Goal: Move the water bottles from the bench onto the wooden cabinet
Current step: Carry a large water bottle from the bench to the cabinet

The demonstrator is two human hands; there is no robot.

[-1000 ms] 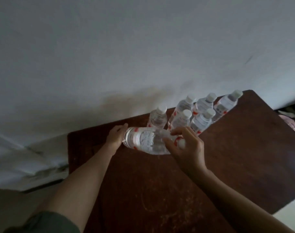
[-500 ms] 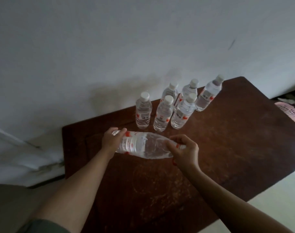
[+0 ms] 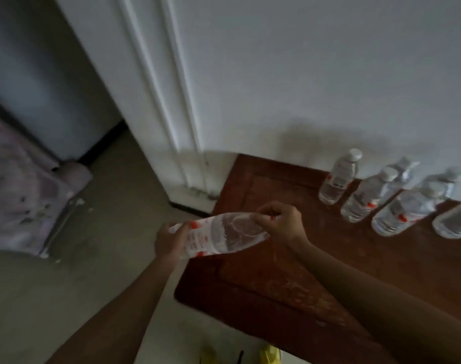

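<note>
A clear water bottle (image 3: 219,236) with a white and red label lies almost level between my hands, over the left edge of the brown wooden cabinet top (image 3: 316,264). My left hand (image 3: 169,241) grips its base end. Around its neck end my right hand (image 3: 280,223) is closed, hiding the cap. Several more water bottles (image 3: 366,197) stand upright in a cluster at the back right of the cabinet, against the wall.
A white door frame (image 3: 161,106) rises left of the cabinet, with a dark doorway beyond it. A pale patterned piece of furniture (image 3: 21,195) sits on the floor at far left. Something yellow (image 3: 269,354) lies on the floor at the bottom edge.
The view has swung left, so the cabinet and standing bottles now sit at the right. Both hands have carried the level bottle to the cabinet's left edge.
</note>
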